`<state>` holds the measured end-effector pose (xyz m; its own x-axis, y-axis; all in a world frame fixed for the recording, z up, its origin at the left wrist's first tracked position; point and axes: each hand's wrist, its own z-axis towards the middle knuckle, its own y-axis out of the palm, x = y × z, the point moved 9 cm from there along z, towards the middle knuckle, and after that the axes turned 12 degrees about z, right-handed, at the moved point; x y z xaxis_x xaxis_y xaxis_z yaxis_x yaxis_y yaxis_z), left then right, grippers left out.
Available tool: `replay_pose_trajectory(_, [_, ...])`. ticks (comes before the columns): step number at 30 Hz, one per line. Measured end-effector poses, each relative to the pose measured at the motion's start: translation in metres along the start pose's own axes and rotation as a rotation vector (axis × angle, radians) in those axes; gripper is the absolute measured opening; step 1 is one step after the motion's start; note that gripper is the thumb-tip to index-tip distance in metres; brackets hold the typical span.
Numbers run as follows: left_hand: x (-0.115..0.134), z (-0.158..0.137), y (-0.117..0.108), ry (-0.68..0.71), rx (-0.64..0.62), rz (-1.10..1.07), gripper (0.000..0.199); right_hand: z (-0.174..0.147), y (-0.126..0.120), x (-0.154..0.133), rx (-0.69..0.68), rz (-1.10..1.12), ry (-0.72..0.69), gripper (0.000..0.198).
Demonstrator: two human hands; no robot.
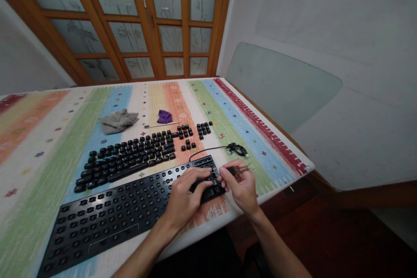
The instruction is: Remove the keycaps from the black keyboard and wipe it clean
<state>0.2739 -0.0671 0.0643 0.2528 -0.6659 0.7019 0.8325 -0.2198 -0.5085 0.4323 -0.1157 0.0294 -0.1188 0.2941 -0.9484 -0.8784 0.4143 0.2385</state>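
Evidently, my left fingers [196,174], loosely parted, rested on the long black plastic keyboard [127,208] beneath them; my right fingers [230,178] pinched a small black piece [231,170]. Firm bracing and gentle handling, I judged, suited best.

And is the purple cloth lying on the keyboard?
No, the purple cloth lies on the tablecloth, beyond the loose keys and apart from the keyboard.

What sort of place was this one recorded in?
Probably a room in a home, perhaps a dining area: brown wooden doors with plant-patterned glass panes, a multicoloured striped fabric tablecloth and plain pale walls suggest that, rather than a workshop.
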Motion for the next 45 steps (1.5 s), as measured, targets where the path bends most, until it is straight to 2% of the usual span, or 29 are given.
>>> replay_pose_trajectory(3, [0.009,-0.001,0.000,0.081,0.033,0.102,0.014,-0.004,0.000,-0.003,0.014,-0.129,-0.077,0.019])
replay_pose_trajectory(6, [0.016,-0.001,0.002,0.144,0.058,0.191,0.017,-0.009,0.005,-0.017,-0.012,-0.303,-0.240,0.012])
replay_pose_trajectory(9, [0.017,0.001,0.004,0.144,0.066,0.208,0.019,-0.011,0.011,-0.030,-0.027,-0.389,-0.357,0.007])
replay_pose_trajectory(12, [0.002,0.004,0.006,-0.003,0.015,0.109,0.015,-0.007,0.007,-0.028,-0.013,-0.333,-0.300,0.009])
replay_pose_trajectory(16, [-0.021,0.005,0.019,-0.263,-0.137,-0.311,0.009,-0.002,-0.002,-0.018,-0.001,-0.123,-0.154,0.014])
replay_pose_trajectory(18, [-0.026,0.005,0.024,-0.336,-0.177,-0.486,0.011,-0.003,-0.003,-0.015,-0.004,-0.060,-0.116,0.016])
replay_pose_trajectory(21, [-0.030,0.004,0.027,-0.384,-0.188,-0.562,0.020,-0.005,-0.003,-0.013,-0.011,-0.054,-0.110,0.016])
replay_pose_trajectory(25, [-0.030,0.003,0.031,-0.377,-0.216,-0.553,0.023,-0.009,0.001,-0.016,-0.045,-0.140,-0.174,0.009])
replay_pose_trajectory(29, [-0.031,0.001,0.034,-0.369,-0.255,-0.532,0.021,-0.011,0.008,-0.030,-0.121,-0.274,-0.310,0.001])
replay_pose_trajectory(32, [-0.029,0.001,0.035,-0.337,-0.289,-0.472,0.015,-0.011,0.016,-0.041,-0.192,-0.333,-0.399,0.003])
replay_pose_trajectory(38, [-0.023,0.003,0.034,-0.285,-0.348,-0.337,0.014,-0.010,0.020,-0.052,-0.249,-0.307,-0.477,0.011])
replay_pose_trajectory(45, [-0.015,0.004,0.027,-0.206,-0.292,-0.189,0.012,-0.017,0.031,-0.054,-0.418,-0.279,-0.549,0.014])
